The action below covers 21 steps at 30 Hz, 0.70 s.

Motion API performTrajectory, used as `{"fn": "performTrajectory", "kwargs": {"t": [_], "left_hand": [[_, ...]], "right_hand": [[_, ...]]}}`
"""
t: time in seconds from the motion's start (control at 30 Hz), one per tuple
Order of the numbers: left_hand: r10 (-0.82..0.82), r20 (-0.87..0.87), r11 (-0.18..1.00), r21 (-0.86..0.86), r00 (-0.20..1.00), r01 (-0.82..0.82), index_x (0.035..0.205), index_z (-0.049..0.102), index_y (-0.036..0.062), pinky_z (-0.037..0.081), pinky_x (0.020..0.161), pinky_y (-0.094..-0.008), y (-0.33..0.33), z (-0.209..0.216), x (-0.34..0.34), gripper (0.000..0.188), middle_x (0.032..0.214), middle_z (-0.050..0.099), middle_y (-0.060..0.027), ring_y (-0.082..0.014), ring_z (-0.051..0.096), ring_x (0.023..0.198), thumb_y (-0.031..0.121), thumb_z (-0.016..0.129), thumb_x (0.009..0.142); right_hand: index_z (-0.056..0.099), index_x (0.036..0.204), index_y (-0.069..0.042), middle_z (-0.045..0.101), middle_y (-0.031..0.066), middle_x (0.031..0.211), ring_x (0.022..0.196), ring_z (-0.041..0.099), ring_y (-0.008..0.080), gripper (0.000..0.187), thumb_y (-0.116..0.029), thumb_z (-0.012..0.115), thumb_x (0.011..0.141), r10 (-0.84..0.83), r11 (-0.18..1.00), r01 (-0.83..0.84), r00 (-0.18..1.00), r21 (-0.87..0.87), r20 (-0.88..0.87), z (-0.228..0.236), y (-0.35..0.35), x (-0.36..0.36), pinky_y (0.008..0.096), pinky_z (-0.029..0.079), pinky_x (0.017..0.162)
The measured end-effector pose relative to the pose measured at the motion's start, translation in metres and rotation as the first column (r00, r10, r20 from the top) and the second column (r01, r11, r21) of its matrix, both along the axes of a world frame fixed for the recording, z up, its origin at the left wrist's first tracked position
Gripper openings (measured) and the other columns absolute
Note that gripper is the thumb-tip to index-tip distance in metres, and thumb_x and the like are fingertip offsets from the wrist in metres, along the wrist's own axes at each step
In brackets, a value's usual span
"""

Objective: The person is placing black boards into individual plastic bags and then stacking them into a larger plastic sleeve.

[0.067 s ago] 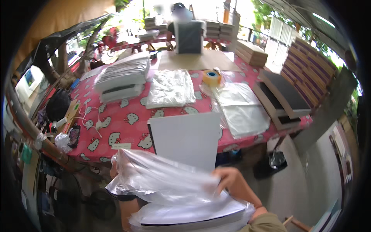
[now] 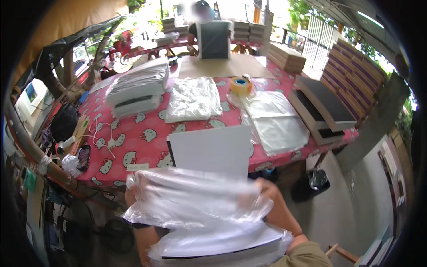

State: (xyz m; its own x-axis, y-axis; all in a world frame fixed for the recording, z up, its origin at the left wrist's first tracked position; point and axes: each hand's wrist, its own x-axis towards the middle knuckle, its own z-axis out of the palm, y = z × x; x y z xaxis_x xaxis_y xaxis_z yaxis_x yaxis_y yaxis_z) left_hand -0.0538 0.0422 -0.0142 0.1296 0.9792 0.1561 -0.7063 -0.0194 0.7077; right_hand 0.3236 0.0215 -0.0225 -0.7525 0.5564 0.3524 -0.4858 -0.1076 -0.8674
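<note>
A clear plastic bag point(image 2: 191, 196) is stretched between my two hands above my lap, creased and blurred by motion. My left hand point(image 2: 132, 192) grips its left end, partly hidden by the film. At its right end, my right hand point(image 2: 260, 192) is closed on the plastic, and its fingers show dimly through the film. Below the bag, close to my body, lies a stack of white panels in plastic point(image 2: 222, 244) with a dark edge. Just beyond my hands, a white panel point(image 2: 211, 149) with a dark left edge leans against the table's near edge.
On the pink patterned table point(image 2: 147, 133) are a wrapped panel stack point(image 2: 138, 84), folded clear plastic point(image 2: 193, 100), a tape roll point(image 2: 240, 86), flat plastic bags point(image 2: 278, 122) and dark-topped panels point(image 2: 327, 104). A person point(image 2: 193, 33) stands across, behind a dark panel point(image 2: 213, 40).
My right hand has moved slightly right and up, pulling the bag wider between my hands. The view has shifted a little.
</note>
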Motion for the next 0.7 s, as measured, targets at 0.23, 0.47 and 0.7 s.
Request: {"fn": "performTrajectory", "kwargs": {"t": [0.23,0.47,0.7], "left_hand": [[0.114,-0.719,0.982,0.187,0.685,0.033,0.108,0.052,-0.0009,0.032,0.046,-0.017,0.047,0.066,0.05,0.046,0.075,0.057,0.0007,-0.0018,0.042,0.054,0.006,0.062,0.064],[0.525,-0.843,0.85,0.511,0.115,-0.129,0.114,0.052,0.0076,0.04,0.055,-0.0263,0.1,0.041,0.081,0.046,0.067,0.057,-0.008,-0.0083,0.048,0.058,0.006,0.062,0.069],[0.682,-0.697,0.728,0.677,0.221,-0.113,0.085,0.059,0.0016,0.04,0.05,-0.0284,0.077,0.041,0.065,0.017,0.059,0.054,-0.005,-0.0098,0.051,0.054,0.008,0.062,0.07]], "right_hand": [[0.051,0.108,-0.005,0.058,0.0081,0.092,0.083,0.057,0.02,0.027,-0.017,0.046,0.084,-0.62,0.774,0.499,0.721,-0.389,-0.309,0.035,0.046,0.03,0.032,0.045,0.072],[0.05,0.115,-0.008,0.042,-0.0028,0.05,0.045,0.038,0.0052,0.036,-0.004,0.047,0.079,-0.972,0.126,0.844,-0.001,0.521,0.236,0.034,0.083,0.019,0.0217,0.033,0.042],[0.06,0.082,-0.003,0.051,0.0001,0.056,0.046,0.046,0.0074,0.011,-0.007,0.051,0.077,-0.967,0.209,0.928,0.149,0.307,0.209,0.043,0.053,0.024,0.0223,0.039,0.045]]}}
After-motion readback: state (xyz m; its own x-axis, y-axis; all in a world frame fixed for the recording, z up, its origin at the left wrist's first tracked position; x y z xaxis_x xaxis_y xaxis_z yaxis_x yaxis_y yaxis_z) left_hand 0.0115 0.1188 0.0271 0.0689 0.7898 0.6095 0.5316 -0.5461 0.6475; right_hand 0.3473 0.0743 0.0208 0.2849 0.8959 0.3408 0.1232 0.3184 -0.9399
